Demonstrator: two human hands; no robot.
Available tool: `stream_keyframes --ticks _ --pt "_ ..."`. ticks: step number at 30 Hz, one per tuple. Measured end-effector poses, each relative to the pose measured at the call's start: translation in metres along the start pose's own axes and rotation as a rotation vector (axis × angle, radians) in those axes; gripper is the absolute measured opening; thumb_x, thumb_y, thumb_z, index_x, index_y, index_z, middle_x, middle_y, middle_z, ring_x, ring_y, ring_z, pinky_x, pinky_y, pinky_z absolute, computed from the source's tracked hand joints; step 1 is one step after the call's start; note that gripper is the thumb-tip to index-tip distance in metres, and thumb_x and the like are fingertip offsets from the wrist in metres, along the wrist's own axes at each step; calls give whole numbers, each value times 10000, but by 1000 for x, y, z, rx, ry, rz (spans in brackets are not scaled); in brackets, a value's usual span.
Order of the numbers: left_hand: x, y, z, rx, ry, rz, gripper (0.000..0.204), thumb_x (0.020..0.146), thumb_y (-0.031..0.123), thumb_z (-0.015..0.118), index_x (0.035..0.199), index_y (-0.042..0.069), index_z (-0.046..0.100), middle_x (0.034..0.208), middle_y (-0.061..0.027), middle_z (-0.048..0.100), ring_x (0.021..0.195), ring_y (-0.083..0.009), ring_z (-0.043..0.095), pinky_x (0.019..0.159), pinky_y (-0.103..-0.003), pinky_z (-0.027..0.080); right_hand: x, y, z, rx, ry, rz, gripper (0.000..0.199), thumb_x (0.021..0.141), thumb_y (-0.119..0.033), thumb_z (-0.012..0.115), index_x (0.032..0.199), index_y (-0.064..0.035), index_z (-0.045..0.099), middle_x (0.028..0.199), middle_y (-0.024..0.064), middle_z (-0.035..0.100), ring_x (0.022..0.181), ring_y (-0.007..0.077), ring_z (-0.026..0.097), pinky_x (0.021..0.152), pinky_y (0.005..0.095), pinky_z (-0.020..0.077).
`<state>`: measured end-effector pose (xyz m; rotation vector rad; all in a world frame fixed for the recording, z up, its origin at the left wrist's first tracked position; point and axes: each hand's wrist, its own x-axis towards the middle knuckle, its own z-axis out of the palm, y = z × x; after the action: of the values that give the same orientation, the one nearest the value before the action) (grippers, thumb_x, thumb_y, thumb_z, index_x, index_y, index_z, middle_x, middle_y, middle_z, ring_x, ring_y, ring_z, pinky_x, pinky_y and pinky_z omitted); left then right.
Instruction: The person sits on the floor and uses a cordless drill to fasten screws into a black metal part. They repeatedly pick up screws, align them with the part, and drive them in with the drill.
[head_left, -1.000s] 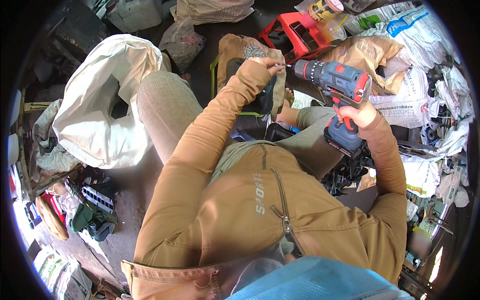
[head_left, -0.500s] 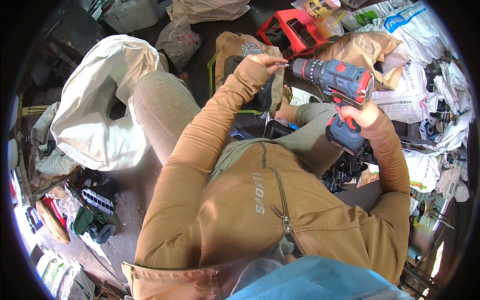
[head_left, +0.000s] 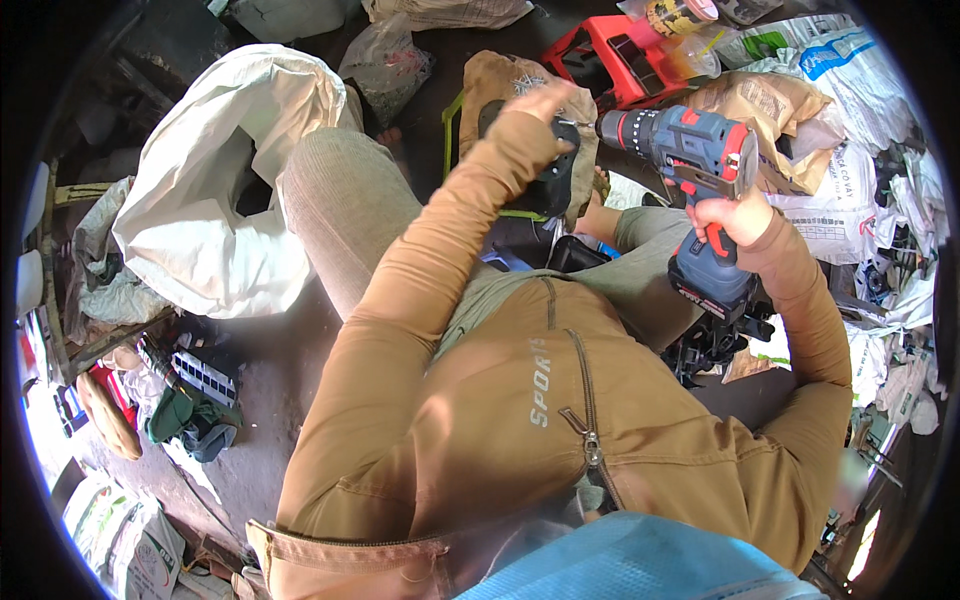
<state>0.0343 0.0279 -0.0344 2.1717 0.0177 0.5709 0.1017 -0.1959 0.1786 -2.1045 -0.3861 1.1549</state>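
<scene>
My right hand (head_left: 735,215) is wrapped round the grip of a blue-grey and red cordless drill (head_left: 695,140). The drill's black chuck points left, raised over my lap, and its battery hangs below my fist. My left hand (head_left: 545,105) is smeared by motion, so its fingers cannot be made out. It hovers just left of the chuck, apart from it, close to a small heap of silvery screws (head_left: 527,82). The screws lie on a brown sack (head_left: 490,72). Beneath my left hand a black plastic part (head_left: 562,180) rests on the sack, partly covered by my wrist.
A large open white sack (head_left: 220,250) stands by my left knee. Ahead are a clear bag (head_left: 388,70) and a red plastic stool (head_left: 625,65) with drink cups on it. Paper and plastic sacks (head_left: 840,200) crowd the right. Black parts (head_left: 705,345) lie by my right thigh.
My left hand has left the drill's tip, where it pinched something small, and moved toward the screws. My right hand still holds the drill. The whole view has shifted slightly.
</scene>
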Motion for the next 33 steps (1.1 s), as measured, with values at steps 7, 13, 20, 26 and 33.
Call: stream_keyframes --ticks 7,13,20,26,33 --pt "-19 -41 0 769 -734 -469 1278 515 534 825 1483 136 92 1555 -63 59 1430 -294 -15 1070 -648 -12 38 5 9 -178 -79 -9 84 678 -3 567 760 10 561 587 60 540 470 138 518 426 280 427" --pt "-38 -67 39 461 -501 -330 1317 409 758 733 1474 238 158 1543 27 138 1434 -221 22 1112 -562 -21 63 5 25 -282 -128 80 99 644 6 572 741 3 556 550 52 523 437 130 499 397 280 405" --pt "-37 -84 58 372 -398 -201 1053 480 695 742 1381 288 380 1481 37 304 1422 -228 115 1115 -554 -37 77 -2 38 -337 -147 79 158 652 -7 566 810 -3 566 545 45 518 415 126 478 380 282 393" --pt "-40 -88 63 363 -356 -196 969 527 645 737 1361 283 403 1444 43 360 1409 -211 175 1114 -554 -30 94 -20 33 -702 -223 193 201 687 -72 605 878 -13 585 595 77 556 480 162 537 455 324 457" --pt "-46 -93 70 346 -237 -124 788 651 561 677 1328 242 434 1410 18 402 1382 -200 249 1116 -548 -15 114 -10 25 -1103 -490 -223 409 734 -95 654 1127 -36 559 1073 108 618 1006 269 564 916 360 438"
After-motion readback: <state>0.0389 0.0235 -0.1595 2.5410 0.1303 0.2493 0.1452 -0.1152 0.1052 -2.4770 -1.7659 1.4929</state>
